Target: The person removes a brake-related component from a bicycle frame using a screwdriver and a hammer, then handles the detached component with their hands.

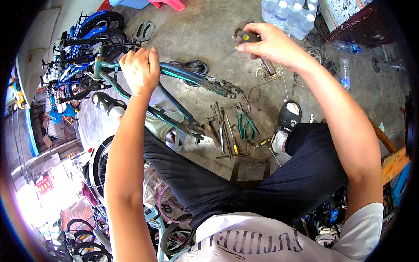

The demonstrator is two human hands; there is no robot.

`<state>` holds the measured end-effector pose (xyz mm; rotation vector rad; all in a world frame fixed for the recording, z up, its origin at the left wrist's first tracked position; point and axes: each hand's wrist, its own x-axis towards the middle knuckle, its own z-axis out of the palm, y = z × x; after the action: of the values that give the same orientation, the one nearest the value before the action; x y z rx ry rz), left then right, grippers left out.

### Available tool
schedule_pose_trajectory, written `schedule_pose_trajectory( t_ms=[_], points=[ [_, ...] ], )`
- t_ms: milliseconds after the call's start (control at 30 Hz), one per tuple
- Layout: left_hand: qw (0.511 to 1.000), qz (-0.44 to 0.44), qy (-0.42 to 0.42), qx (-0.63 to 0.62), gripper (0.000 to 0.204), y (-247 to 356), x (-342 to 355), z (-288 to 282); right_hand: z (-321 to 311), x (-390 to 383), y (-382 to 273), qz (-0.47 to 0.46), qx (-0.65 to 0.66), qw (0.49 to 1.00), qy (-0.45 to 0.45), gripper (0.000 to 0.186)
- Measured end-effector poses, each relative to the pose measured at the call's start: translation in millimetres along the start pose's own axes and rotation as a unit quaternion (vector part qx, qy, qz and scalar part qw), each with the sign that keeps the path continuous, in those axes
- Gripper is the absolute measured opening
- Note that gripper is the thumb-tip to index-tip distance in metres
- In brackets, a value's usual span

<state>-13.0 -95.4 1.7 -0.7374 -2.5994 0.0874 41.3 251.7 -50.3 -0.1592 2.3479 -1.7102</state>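
Observation:
A dark green bicycle frame (174, 114), stripped of its wheels, lies tilted in front of me on the left. My left hand (140, 70) is closed round its upper tube near the head end. Raised at the upper right, my right hand (267, 43) grips a screwdriver (248, 37) by its dark handle with yellow marks. The blade seems to point down and left, but it is blurred. On the floor below the hands lie green-handled pliers (246, 124), a hammer (212, 132), a spanner (220, 129) and a yellow-handled screwdriver (235, 144).
Blue bicycles (89, 35) stand along the left, with more bikes at lower left. Wrapped water bottles (290, 17) stand at the back right; loose plastic bottles (345, 74) lie nearer. My shoes (290, 114) flank the tools. A wooden piece (395, 165) is at my right.

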Motion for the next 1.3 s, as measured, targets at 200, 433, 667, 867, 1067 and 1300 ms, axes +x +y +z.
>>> schedule_pose_trajectory(
  t_ms=[200, 433, 667, 867, 1067, 1300],
  points=[
    [1.000, -0.007, -0.003, -0.015, 0.039, 4, 0, -1, -14, -1, -9, 0.067, 0.032, 0.997, 0.034, 0.043],
    [1.000, -0.004, 0.015, -0.006, 0.037, 1, 0, 0, -21, 6, -8, 0.085, 0.030, 0.994, 0.055, 0.023],
    [1.000, 0.003, 0.017, -0.001, 0.037, 1, 0, 1, -34, 5, -10, 0.115, 0.029, 0.992, 0.038, 0.019],
    [1.000, -0.002, 0.019, -0.007, 0.037, 1, -1, 2, -30, 3, -10, 0.132, 0.043, 0.990, 0.039, 0.023],
    [1.000, 0.000, 0.021, -0.002, 0.036, 7, 4, 0, -18, 26, 29, 0.121, -0.227, 0.959, 0.122, 0.053],
    [1.000, -0.012, -0.006, 0.021, 0.031, 4, -1, -4, 14, 52, 18, 0.160, -0.238, 0.949, 0.131, 0.069]
  ],
)
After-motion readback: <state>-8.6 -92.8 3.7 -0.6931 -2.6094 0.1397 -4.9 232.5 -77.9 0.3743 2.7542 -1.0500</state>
